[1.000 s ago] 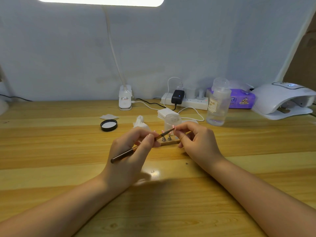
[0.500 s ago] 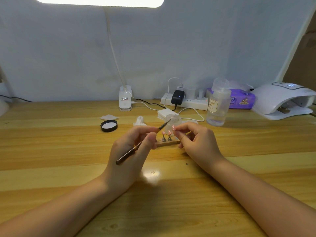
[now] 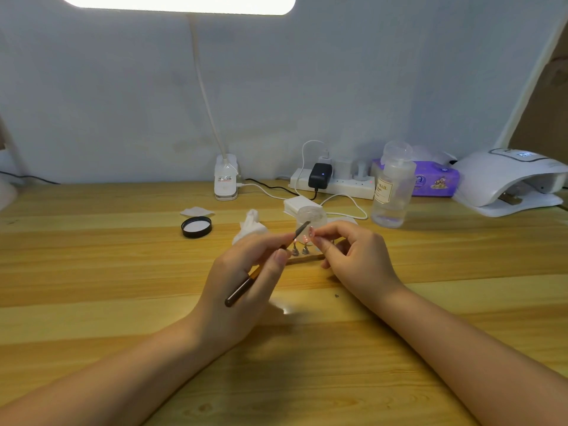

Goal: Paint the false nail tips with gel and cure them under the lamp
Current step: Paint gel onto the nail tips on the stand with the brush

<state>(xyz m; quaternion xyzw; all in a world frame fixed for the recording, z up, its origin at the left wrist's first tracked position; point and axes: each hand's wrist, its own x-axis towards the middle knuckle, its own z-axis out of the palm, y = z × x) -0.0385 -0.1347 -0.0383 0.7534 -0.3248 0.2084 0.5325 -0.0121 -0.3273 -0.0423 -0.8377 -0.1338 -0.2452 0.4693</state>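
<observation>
Your left hand [image 3: 242,281] pinches the brush [image 3: 264,262]; your right hand [image 3: 353,256] pinches a nail tip [image 3: 311,231] just above the wooden stand [image 3: 302,258]. A slack pinch could drop it, smearing wet gel on the tabletop [image 3: 123,287].

Clear pump bottle [image 3: 390,192]: label reads "NAIL", rest too small. Purple tissue pack [image 3: 435,179], clip lamp base [image 3: 226,179], nail lamp display [image 3: 524,154]: print illegible.
</observation>
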